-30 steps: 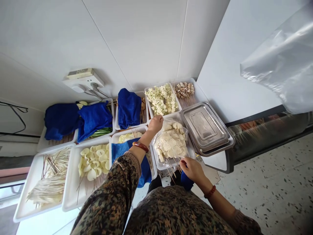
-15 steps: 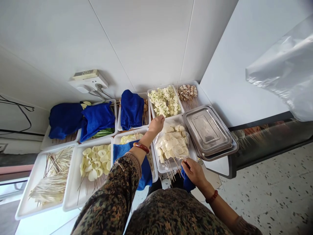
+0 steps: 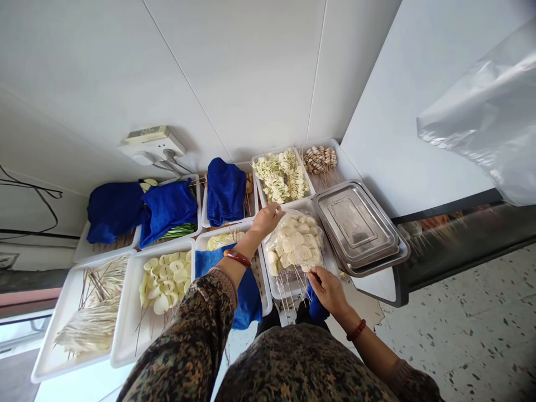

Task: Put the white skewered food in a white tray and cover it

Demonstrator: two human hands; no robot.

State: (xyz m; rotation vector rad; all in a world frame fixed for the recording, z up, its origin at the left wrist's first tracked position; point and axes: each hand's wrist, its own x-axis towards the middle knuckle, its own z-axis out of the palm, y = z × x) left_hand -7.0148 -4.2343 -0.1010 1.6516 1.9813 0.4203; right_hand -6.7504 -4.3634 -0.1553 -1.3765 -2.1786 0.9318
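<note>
Skewers: a pile of pale sliced food on thin wooden sticks (image 3: pixel 295 247), under a clear plastic sheet, lying in a white tray (image 3: pixel 274 288) in the near row, just left of the steel trays.
Long axis: the sticks run from the far side toward the person, and the bare stick ends fan out over the near rim of the tray.
Left hand: the left hand (image 3: pixel 265 218) rests at the far left corner of the pile, fingers curled down on the plastic edge; if they pinch it, I cannot tell.
Right hand: the right hand (image 3: pixel 328 286) is at the near rim, fingers bent close together at the stick ends, and it also seems to hold a blue cloth (image 3: pixel 315 307) under the palm.
Key relation: the pile lies between the two hands, the food part toward the left hand and the stick ends toward the right hand, which is nearer to the sticks.
Steel trays: a stack of metal trays (image 3: pixel 360 228) touches the right side of the white tray.
Around: more white trays with green-white skewers (image 3: pixel 281 175), sliced rounds (image 3: pixel 164 278), loose sticks (image 3: pixel 89 319) and blue towels (image 3: pixel 225 190).
</note>
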